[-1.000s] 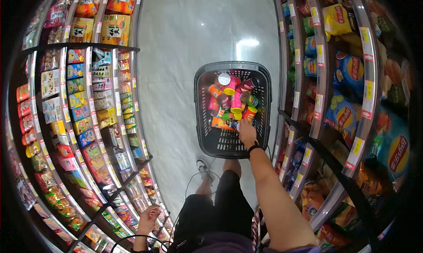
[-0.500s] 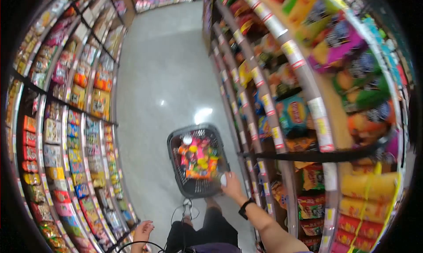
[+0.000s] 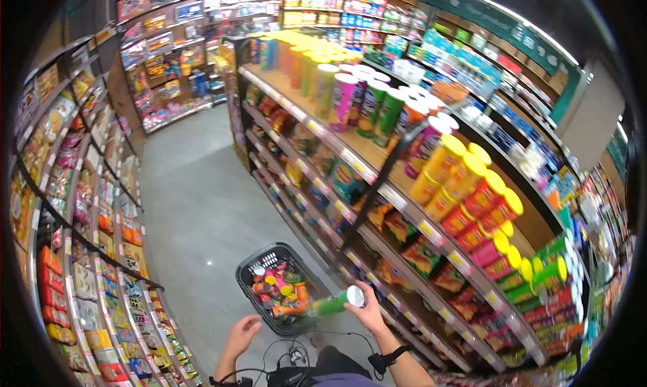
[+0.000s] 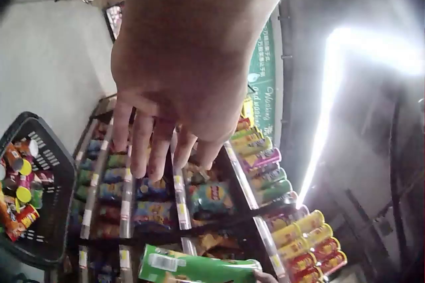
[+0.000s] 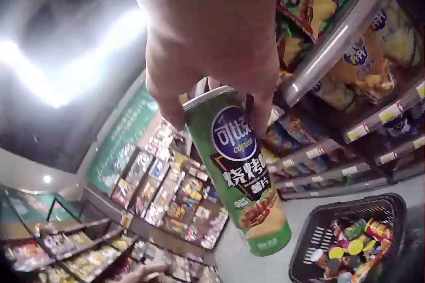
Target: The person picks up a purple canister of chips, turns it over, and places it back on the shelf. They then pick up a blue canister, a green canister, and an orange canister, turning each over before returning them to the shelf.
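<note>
My right hand [image 3: 367, 310] grips a green chip can [image 3: 331, 303] by its white-lidded end, above and to the right of the black basket [image 3: 244, 279]. In the right wrist view the fingers and thumb of my right hand [image 5: 211, 64] pinch the top of the can [image 5: 242, 170], which hangs tilted. My left hand [image 3: 244, 333] holds nothing, near the basket's lower left side; in the left wrist view that hand [image 4: 176, 97] has its fingers extended, with the green can [image 4: 199, 268] below them. Several cans and packets [image 3: 286, 290] lie in the basket.
At the right, a shelf top [image 3: 364, 143] carries rows of upright chip cans [image 3: 344, 100] and a stack of lying cans [image 3: 465, 191]. Bagged snacks fill the shelves beneath. Packed shelves [image 3: 87, 252] line the left, with grey floor [image 3: 195, 185] between.
The view has swung up and right, bringing the shelf top into sight. My right hand has lifted the can up and away from the basket. My left hand has risen towards the basket.
</note>
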### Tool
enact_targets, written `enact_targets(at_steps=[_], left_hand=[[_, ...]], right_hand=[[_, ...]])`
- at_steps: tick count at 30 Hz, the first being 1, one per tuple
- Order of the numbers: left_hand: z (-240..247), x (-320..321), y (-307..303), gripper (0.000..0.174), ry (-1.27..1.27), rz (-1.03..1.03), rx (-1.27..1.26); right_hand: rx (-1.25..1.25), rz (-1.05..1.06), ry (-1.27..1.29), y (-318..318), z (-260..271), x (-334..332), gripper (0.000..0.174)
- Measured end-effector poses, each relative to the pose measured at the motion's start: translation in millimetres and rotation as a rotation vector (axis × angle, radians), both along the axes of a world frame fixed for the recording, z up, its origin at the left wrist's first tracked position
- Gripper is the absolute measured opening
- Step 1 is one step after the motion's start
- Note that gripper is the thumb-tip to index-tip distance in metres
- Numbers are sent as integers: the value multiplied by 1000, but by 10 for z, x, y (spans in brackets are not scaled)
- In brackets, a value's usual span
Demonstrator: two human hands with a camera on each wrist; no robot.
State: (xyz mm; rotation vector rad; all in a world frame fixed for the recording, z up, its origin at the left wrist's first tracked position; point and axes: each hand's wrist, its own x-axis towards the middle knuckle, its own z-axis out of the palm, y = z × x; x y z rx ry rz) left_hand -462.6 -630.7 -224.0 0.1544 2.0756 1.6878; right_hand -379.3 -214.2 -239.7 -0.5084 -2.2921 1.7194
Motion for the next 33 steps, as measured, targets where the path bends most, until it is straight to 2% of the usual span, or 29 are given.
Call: enact_targets(at_steps=[1,3,6,9,11,12,15,18,20,23,27,28,32,33], left_hand=[[89,-66,97,28,30,-62,10],[355,-84,335,31,5,-154,114],[635,-20,732,38,38,-341,169],[755,127,1099,54,122,-566,246],[1119,376,1361,69,33,-638,379],[1175,464,1429,80,-29,-673,369],[1315,721,1685,79,-79,-808,470],[1352,891,1924,69,-95,-895,403],[1414,928,2089,68,-93,-927,317],[1419,1042,2385,68,-141,-968,420],[1496,1205,2691,69,-190,-988,430],[1526,1240,2759,70,-165,-995,409],[1477,1342,3019,75,-191,-997,421],[1507,1402,3044,75,-202,-979,446]], right_hand=[[-43,-31,73,23,90,162,81],[-257,-106,169,-29,670,481,79],[-416,-138,265,4,1307,920,69],[-567,-208,321,82,1708,1355,67],[-638,-234,369,88,1980,1637,64],[-648,-244,417,94,2043,1763,63],[-643,-311,458,124,2175,2107,63],[-612,-361,487,173,2198,2465,62],[-588,-391,522,244,2178,2614,63],[-631,-464,517,359,2241,2868,63],[-662,-552,585,452,2344,3054,74],[-710,-529,653,479,2393,3069,85],[-822,-540,769,658,2332,3144,93],[-850,-538,791,692,2354,3123,90]])
